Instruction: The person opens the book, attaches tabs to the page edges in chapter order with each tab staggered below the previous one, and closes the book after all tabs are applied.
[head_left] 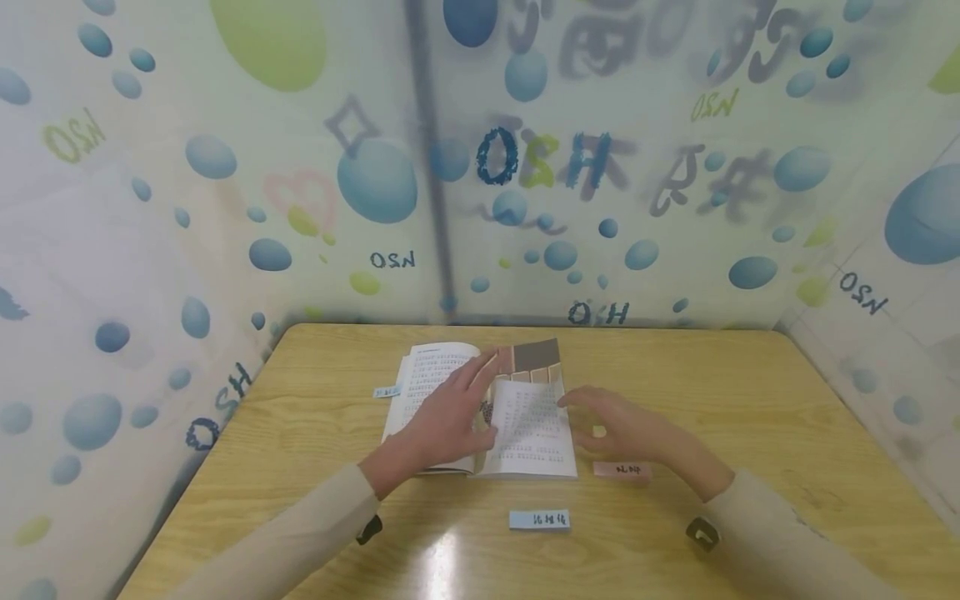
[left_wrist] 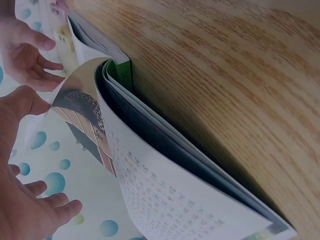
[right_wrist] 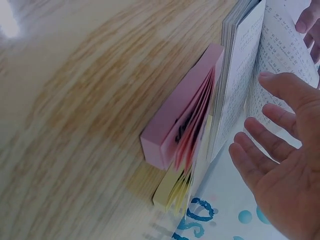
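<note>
As the left hand (head_left: pixel 448 418) and right hand (head_left: pixel 628 425) flank a page (head_left: pixel 531 429), their fingers spread loosely, empty.

You had a book (head_left: pixel 521 425) of smooth paper, a matt pink paper pad (right_wrist: pixel 175 112), cloth sleeves (head_left: pixel 300 537) and a glossy, wood-grained counter (head_left: pixel 442 550).

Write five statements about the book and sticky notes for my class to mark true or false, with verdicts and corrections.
1. The book lies open on the wooden table. True.
2. Both hands are clenched into fists. False: the left hand and right hand have extended fingers.
3. In the head view, the pink sticky-note pad lies right of the book. True.
4. The sticky notes nearest the person are green. False: they are blue sticky notes.
5. The right wrist view shows a yellow sticky-note pad. True.
</note>
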